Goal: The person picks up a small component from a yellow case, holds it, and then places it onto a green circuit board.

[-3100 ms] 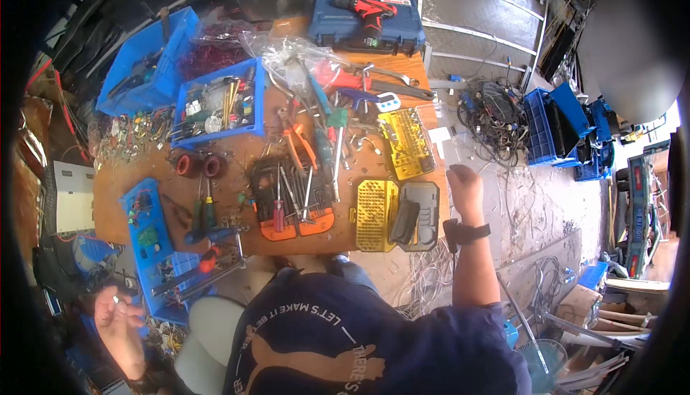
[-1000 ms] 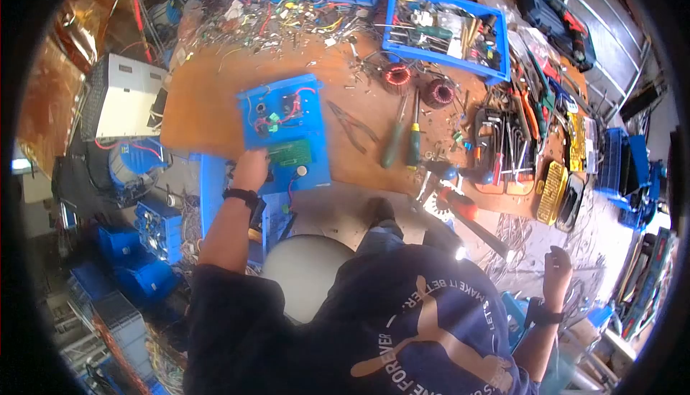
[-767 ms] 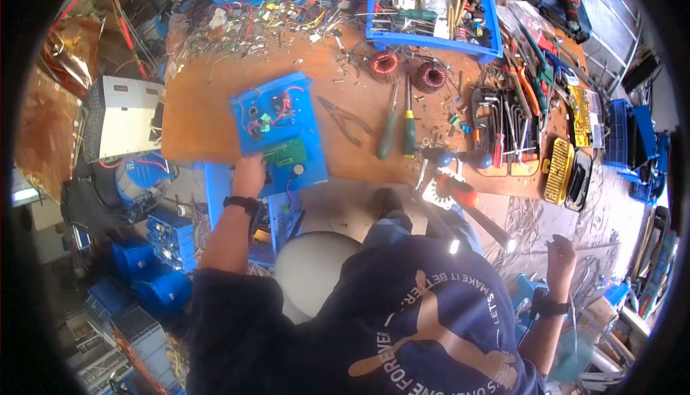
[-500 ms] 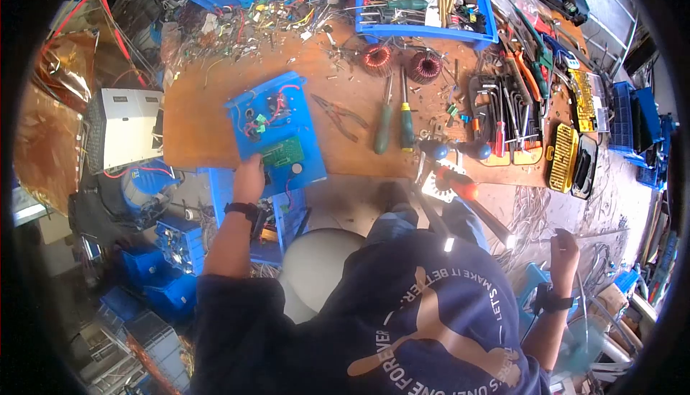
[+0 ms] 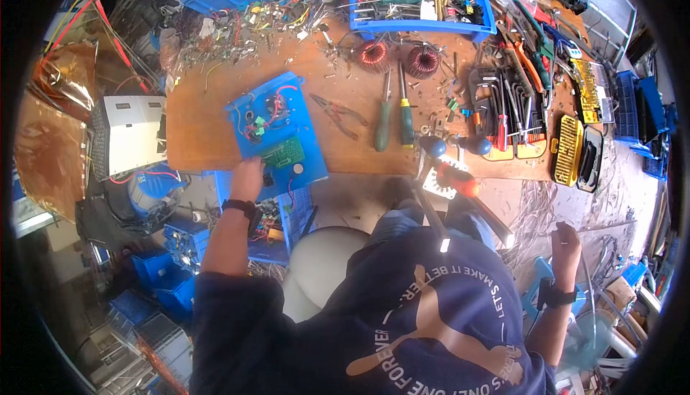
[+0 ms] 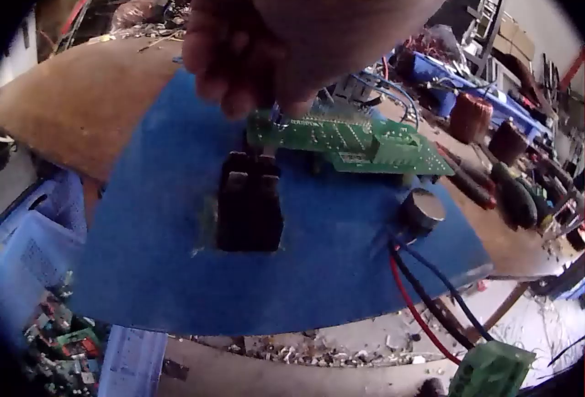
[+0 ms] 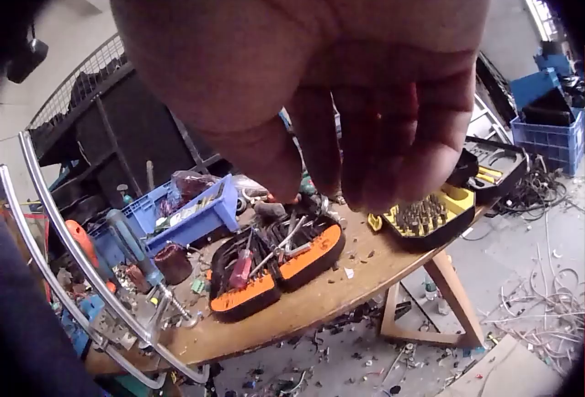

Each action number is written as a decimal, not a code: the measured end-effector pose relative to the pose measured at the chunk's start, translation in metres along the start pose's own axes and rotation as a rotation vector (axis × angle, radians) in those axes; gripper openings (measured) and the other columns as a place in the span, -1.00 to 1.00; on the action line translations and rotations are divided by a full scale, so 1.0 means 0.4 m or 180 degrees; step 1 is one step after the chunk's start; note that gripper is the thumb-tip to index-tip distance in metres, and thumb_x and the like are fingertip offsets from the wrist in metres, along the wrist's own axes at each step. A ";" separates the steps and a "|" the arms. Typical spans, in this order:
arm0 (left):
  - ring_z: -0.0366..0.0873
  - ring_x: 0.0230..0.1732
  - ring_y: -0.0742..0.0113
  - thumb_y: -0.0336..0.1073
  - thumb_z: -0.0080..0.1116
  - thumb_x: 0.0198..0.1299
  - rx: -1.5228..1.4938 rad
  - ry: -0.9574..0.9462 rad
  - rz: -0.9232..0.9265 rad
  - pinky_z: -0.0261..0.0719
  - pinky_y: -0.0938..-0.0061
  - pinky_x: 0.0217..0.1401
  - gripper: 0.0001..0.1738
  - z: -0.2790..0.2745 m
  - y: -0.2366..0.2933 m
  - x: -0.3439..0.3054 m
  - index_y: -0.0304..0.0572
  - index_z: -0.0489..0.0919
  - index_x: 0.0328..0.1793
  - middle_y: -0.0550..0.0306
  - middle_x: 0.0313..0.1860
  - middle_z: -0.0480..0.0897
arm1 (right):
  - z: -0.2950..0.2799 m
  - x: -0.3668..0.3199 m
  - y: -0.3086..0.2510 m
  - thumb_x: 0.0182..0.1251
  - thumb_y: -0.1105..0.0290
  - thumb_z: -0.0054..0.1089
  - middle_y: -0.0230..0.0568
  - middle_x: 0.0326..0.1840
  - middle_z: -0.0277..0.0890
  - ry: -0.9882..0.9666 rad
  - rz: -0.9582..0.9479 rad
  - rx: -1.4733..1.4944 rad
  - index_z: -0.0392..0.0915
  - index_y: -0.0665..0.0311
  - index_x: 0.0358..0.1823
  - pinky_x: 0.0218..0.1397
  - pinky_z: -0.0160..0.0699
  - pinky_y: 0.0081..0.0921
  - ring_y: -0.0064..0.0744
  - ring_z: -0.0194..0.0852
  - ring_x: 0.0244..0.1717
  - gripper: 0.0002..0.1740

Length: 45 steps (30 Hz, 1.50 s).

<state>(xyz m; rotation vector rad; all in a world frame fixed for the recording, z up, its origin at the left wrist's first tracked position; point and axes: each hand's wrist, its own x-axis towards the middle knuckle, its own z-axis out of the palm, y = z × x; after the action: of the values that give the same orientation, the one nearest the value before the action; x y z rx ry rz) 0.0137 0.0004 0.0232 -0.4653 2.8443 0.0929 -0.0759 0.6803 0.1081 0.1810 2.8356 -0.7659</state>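
Note:
My left hand [image 5: 248, 179] is at the left edge of a blue panel [image 5: 313, 163] that overhangs the table's front edge. Its curled fingers meet the corner of a green circuit board [image 6: 356, 141] mounted on the panel; I cannot tell whether they pinch something small there. Just below the fingertips in the left wrist view stands a black switch-like part [image 6: 249, 210]. A round metal-topped knob [image 6: 422, 212] sits to its right, with wires running to a green terminal block [image 6: 494, 370]. My right hand [image 5: 566, 250] hangs off to the right, fingers loosely curled, holding nothing.
Pliers [image 5: 338, 115], two green-handled screwdrivers [image 5: 382, 125] and two copper coils [image 5: 373, 56] lie right of the panel. Farther right are a hex key set [image 5: 514, 122] and a yellow bit case [image 5: 566, 152]. A blue parts tray [image 5: 424, 30] stands behind. A stool [image 5: 327, 265] is beside the person.
Three seconds ago my left hand held a small white thing away from the table; now it is at the panel's board. My right hand moved back from the table's right side. The head view swung left.

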 end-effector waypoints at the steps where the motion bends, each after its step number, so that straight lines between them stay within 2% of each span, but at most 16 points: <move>1: 0.54 -0.25 -0.16 -0.33 0.02 0.16 0.0081 -0.0045 0.0018 0.50 0.06 -0.20 -0.83 0.000 0.000 0.000 -0.31 0.53 -0.30 -0.21 -0.35 0.59 | 0.003 0.000 0.002 0.15 0.47 0.12 -0.07 -0.22 0.55 -0.0003 0.0006 0.0003 0.54 0.40 -0.11 -0.18 0.48 -0.44 -0.26 0.52 -0.27 -0.73; 3: 0.54 -0.24 -0.16 -0.33 0.03 0.16 0.0163 -0.0093 0.0043 0.50 0.06 -0.19 -0.83 0.008 -0.005 0.002 -0.31 0.54 -0.30 -0.21 -0.35 0.59 | 0.009 -0.001 0.009 0.16 0.48 0.11 -0.07 -0.21 0.56 0.0022 -0.0038 0.0039 0.54 0.41 -0.10 -0.18 0.49 -0.45 -0.26 0.53 -0.27 -0.73; 5: 0.53 -0.26 -0.15 -0.32 0.08 0.12 0.0173 0.0162 0.0143 0.49 0.07 -0.20 -0.83 0.027 -0.017 0.001 -0.30 0.54 -0.38 -0.19 -0.40 0.58 | 0.009 -0.004 -0.001 0.16 0.49 0.10 -0.07 -0.22 0.56 -0.0019 -0.0003 0.0059 0.55 0.41 -0.11 -0.19 0.49 -0.45 -0.26 0.54 -0.28 -0.74; 9: 0.53 -0.24 -0.14 -0.31 0.07 0.13 0.0171 0.0114 0.0065 0.49 0.08 -0.19 -0.82 0.020 -0.011 -0.002 -0.29 0.54 -0.39 -0.18 -0.40 0.58 | 0.008 -0.002 -0.014 0.16 0.50 0.09 -0.06 -0.23 0.57 -0.0029 -0.0038 0.0033 0.55 0.40 -0.12 -0.21 0.49 -0.45 -0.26 0.54 -0.30 -0.75; 18: 0.53 -0.33 -0.20 -0.32 0.11 0.11 -0.0051 0.0268 0.0056 0.48 0.05 -0.24 -0.81 0.017 -0.006 0.002 -0.34 0.55 -0.42 -0.22 -0.45 0.57 | 0.011 0.002 -0.019 0.15 0.50 0.10 -0.05 -0.24 0.56 -0.0030 0.0036 0.0007 0.56 0.39 -0.13 -0.20 0.48 -0.44 -0.26 0.54 -0.31 -0.75; 20: 0.53 -0.25 -0.16 -0.29 0.07 0.15 -0.0061 0.0000 -0.0109 0.48 0.06 -0.19 -0.79 0.019 -0.009 0.003 -0.33 0.54 -0.38 -0.22 -0.38 0.58 | 0.014 0.002 -0.016 0.14 0.50 0.10 -0.05 -0.23 0.56 -0.0022 -0.0027 0.0000 0.56 0.39 -0.14 -0.20 0.48 -0.44 -0.26 0.53 -0.31 -0.75; 30: 0.51 -0.23 -0.17 -0.40 0.05 0.09 -0.0165 0.0247 0.0152 0.47 0.05 -0.18 -0.89 0.026 -0.012 -0.002 -0.31 0.50 -0.35 -0.21 -0.34 0.56 | 0.010 -0.002 -0.037 0.14 0.50 0.11 -0.07 -0.22 0.56 -0.0044 0.0047 0.0065 0.55 0.39 -0.13 -0.22 0.49 -0.44 -0.27 0.53 -0.31 -0.75; 35: 0.51 -0.23 -0.18 -0.44 -0.04 0.09 -0.0169 0.0360 0.0244 0.46 0.04 -0.20 -0.90 0.031 -0.014 -0.002 -0.31 0.49 -0.35 -0.22 -0.35 0.55 | 0.007 -0.002 -0.023 0.13 0.49 0.13 -0.05 -0.22 0.56 -0.0049 -0.0081 0.0085 0.55 0.40 -0.14 -0.22 0.50 -0.43 -0.28 0.54 -0.32 -0.75; 36: 0.51 -0.24 -0.19 -0.45 -0.07 0.08 -0.0139 0.0222 0.0101 0.46 0.04 -0.22 -0.89 0.034 -0.022 0.000 -0.30 0.49 -0.36 -0.23 -0.37 0.55 | 0.005 -0.001 -0.015 0.13 0.49 0.13 -0.04 -0.22 0.56 -0.0079 -0.0120 0.0043 0.55 0.40 -0.14 -0.22 0.50 -0.43 -0.27 0.54 -0.32 -0.74; 37: 0.51 -0.25 -0.20 -0.47 -0.09 0.07 -0.0145 0.0087 -0.0011 0.46 0.04 -0.23 -0.88 0.043 -0.032 0.003 -0.29 0.50 -0.36 -0.24 -0.39 0.54 | 0.010 -0.005 -0.012 0.12 0.50 0.13 -0.03 -0.22 0.57 -0.0048 0.0025 0.0274 0.56 0.40 -0.14 -0.20 0.51 -0.42 -0.24 0.57 -0.29 -0.74; 39: 0.52 -0.30 -0.25 -0.41 -0.15 0.11 -0.0296 0.0290 0.0270 0.41 0.00 -0.29 -0.80 0.030 -0.036 -0.003 -0.33 0.52 -0.35 -0.30 -0.41 0.55 | 0.011 -0.005 -0.011 0.11 0.49 0.12 0.02 -0.17 0.57 -0.0056 -0.0016 -0.0368 0.57 0.36 -0.13 -0.09 0.51 -0.35 -0.11 0.58 -0.19 -0.73; 40: 0.52 -0.31 -0.25 -0.41 -0.15 0.11 -0.0432 0.0227 0.0149 0.41 0.00 -0.30 -0.80 0.005 -0.016 -0.001 -0.31 0.52 -0.36 -0.29 -0.42 0.55 | 0.009 -0.007 -0.003 0.12 0.47 0.12 0.03 -0.17 0.57 -0.0025 -0.0089 -0.0357 0.58 0.34 -0.13 -0.06 0.50 -0.32 -0.07 0.57 -0.18 -0.74; 41: 0.54 -0.34 -0.21 -0.43 -0.14 0.14 -0.0162 0.0107 -0.0114 0.44 0.01 -0.35 -0.81 -0.005 -0.018 0.003 -0.30 0.53 -0.36 -0.28 -0.42 0.57 | 0.013 0.002 0.017 0.10 0.47 0.17 0.01 -0.22 0.57 0.0045 -0.0225 -0.0235 0.58 0.34 -0.14 -0.12 0.52 -0.32 -0.10 0.58 -0.22 -0.74; 42: 0.55 -0.36 -0.20 -0.42 -0.13 0.16 -0.0092 0.0363 -0.0156 0.42 0.02 -0.39 -0.80 0.005 -0.040 0.008 -0.30 0.54 -0.32 -0.30 -0.42 0.56 | -0.013 0.000 -0.014 0.08 0.47 0.20 -0.01 -0.23 0.57 0.0084 -0.0282 -0.0116 0.58 0.33 -0.15 -0.16 0.52 -0.34 -0.14 0.58 -0.25 -0.74; 43: 0.56 -0.34 -0.14 -0.38 -0.08 0.21 -0.0433 0.0785 -0.0134 0.42 0.10 -0.38 -0.81 0.005 -0.054 0.013 -0.32 0.55 -0.27 -0.30 -0.40 0.56 | -0.030 0.004 -0.047 0.07 0.47 0.23 -0.04 -0.25 0.57 0.0109 -0.0366 0.0024 0.58 0.33 -0.15 -0.20 0.53 -0.36 -0.18 0.58 -0.27 -0.73; 45: 0.56 -0.37 0.04 -0.33 -0.01 0.25 -0.1068 0.1295 -0.0283 0.44 0.25 -0.35 -0.79 -0.082 -0.004 0.032 -0.36 0.53 -0.21 -0.11 -0.42 0.60 | -0.060 0.023 -0.103 0.05 0.47 0.26 -0.08 -0.28 0.57 0.0045 -0.0088 0.0305 0.58 0.31 -0.15 -0.25 0.53 -0.41 -0.27 0.58 -0.31 -0.72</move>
<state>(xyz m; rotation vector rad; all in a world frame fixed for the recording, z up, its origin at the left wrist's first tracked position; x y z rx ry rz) -0.0053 -0.0085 0.0514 -0.7548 3.2090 0.5202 -0.0955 0.6579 0.1465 0.1624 2.8221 -0.9106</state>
